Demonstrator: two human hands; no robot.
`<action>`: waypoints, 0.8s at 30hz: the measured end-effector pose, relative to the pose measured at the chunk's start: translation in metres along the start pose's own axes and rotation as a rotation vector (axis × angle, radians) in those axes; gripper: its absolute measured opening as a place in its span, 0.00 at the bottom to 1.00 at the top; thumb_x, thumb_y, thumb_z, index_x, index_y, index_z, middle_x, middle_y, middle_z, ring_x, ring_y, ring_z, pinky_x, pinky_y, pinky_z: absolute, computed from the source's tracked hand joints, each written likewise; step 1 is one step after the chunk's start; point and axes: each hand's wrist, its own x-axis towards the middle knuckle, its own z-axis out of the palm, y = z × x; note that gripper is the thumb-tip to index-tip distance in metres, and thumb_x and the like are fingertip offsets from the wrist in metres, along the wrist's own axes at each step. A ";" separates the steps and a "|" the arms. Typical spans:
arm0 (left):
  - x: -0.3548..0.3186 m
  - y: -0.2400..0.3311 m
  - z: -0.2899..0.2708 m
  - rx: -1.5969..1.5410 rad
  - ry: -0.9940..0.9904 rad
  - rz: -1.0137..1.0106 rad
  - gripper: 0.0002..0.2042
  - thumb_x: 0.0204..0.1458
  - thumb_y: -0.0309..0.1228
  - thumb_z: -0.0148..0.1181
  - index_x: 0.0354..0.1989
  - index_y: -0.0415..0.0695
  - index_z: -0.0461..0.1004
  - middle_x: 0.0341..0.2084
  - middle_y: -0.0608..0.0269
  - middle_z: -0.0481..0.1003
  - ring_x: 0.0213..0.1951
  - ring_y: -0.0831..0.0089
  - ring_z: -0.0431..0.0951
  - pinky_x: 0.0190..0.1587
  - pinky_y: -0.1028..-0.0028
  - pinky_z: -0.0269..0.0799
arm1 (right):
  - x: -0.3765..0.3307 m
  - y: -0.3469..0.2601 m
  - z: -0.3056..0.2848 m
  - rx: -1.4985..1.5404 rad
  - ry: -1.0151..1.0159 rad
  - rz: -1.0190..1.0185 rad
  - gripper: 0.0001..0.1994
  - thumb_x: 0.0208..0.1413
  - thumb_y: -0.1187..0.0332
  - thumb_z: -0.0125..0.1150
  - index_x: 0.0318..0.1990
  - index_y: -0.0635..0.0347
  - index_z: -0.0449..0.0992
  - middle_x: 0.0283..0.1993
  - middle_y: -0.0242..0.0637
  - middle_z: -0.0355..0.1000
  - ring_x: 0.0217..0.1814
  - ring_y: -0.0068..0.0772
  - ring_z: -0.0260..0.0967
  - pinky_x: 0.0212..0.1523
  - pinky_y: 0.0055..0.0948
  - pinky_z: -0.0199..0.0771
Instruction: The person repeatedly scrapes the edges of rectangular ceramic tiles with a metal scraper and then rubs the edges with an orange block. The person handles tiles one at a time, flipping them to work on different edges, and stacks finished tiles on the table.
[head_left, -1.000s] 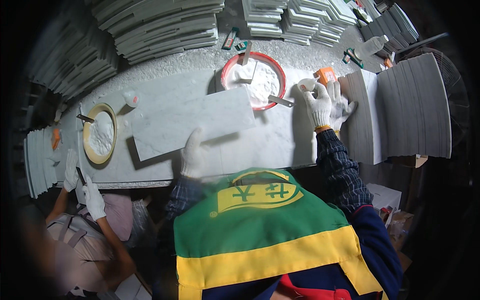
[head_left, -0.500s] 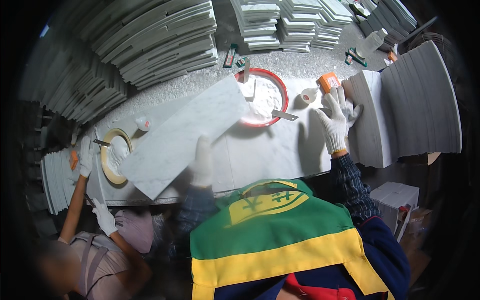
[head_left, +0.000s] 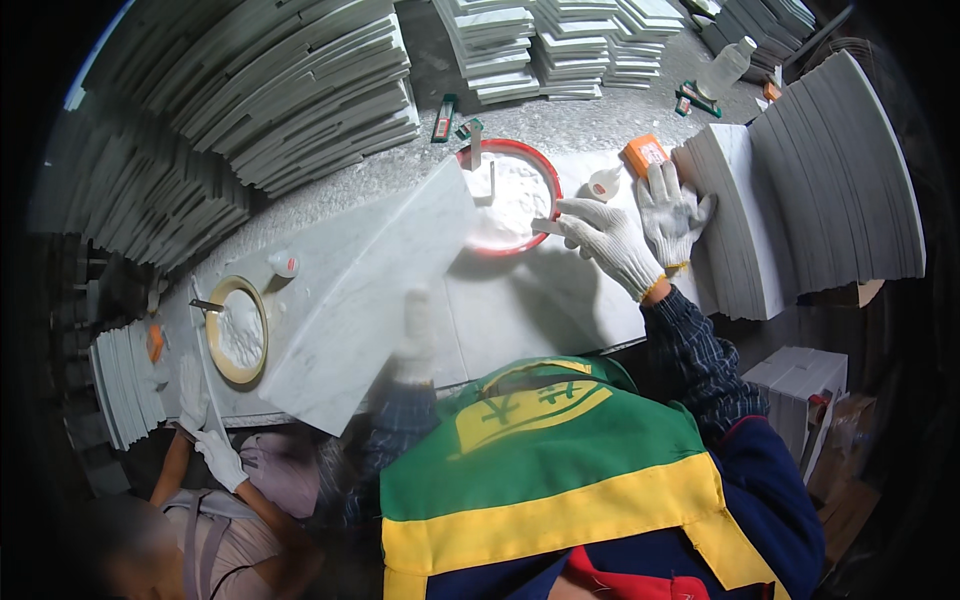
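My right hand (head_left: 612,245), in a white knit glove, has its fingers closed around the outer end of a metal scraper blade (head_left: 545,227). The blade rests over the rim of a red-rimmed bowl (head_left: 556,178) of white paste. More metal blades stand in that paste. Beside my right hand a white glove (head_left: 668,215) lies flat, with no arm at its cuff. My gloved left hand (head_left: 412,335) is a faint blur beside the near edge of a long white marble slab (head_left: 370,290); its fingers cannot be made out.
Stacked grey-white tiles (head_left: 740,220) stand at right, near an orange box (head_left: 645,153) and a small white bottle (head_left: 604,184). Tall tile stacks (head_left: 310,90) line the back. At left are a cream-rimmed bowl (head_left: 258,365) and a co-worker's gloved hand (head_left: 222,460).
My right hand has moved left from the flat glove and orange box to the blade on the red-rimmed bowl. The co-worker's hands have come closer together. The whole view has shifted slightly.
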 end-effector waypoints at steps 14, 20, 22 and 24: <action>0.049 0.092 -0.023 -1.230 0.393 -1.059 0.21 0.67 0.39 0.62 0.63 0.41 0.73 0.51 0.67 0.77 0.40 0.79 0.77 0.47 0.77 0.78 | -0.009 -0.039 0.000 -0.538 0.256 -0.295 0.09 0.65 0.72 0.63 0.50 0.58 0.84 0.39 0.46 0.83 0.38 0.44 0.83 0.41 0.36 0.81; 0.057 0.094 -0.042 -1.320 0.392 -1.154 0.21 0.65 0.39 0.64 0.63 0.43 0.72 0.53 0.67 0.77 0.44 0.77 0.78 0.45 0.75 0.78 | -0.005 -0.019 0.011 -0.240 0.251 -0.189 0.11 0.66 0.74 0.63 0.53 0.61 0.83 0.39 0.42 0.82 0.39 0.31 0.80 0.44 0.29 0.80; 0.056 0.096 -0.046 -1.342 0.387 -1.117 0.22 0.65 0.39 0.64 0.64 0.43 0.71 0.55 0.64 0.76 0.48 0.72 0.79 0.50 0.71 0.80 | -0.003 -0.016 0.015 -0.198 0.247 -0.152 0.10 0.65 0.73 0.63 0.51 0.59 0.83 0.42 0.45 0.82 0.40 0.44 0.81 0.45 0.35 0.80; 0.055 0.101 -0.050 -1.402 0.370 -1.032 0.23 0.66 0.38 0.63 0.64 0.42 0.70 0.57 0.60 0.76 0.54 0.66 0.79 0.55 0.64 0.80 | -0.004 -0.016 0.016 -0.255 0.275 -0.226 0.11 0.66 0.73 0.63 0.53 0.60 0.83 0.42 0.43 0.83 0.39 0.38 0.81 0.44 0.32 0.80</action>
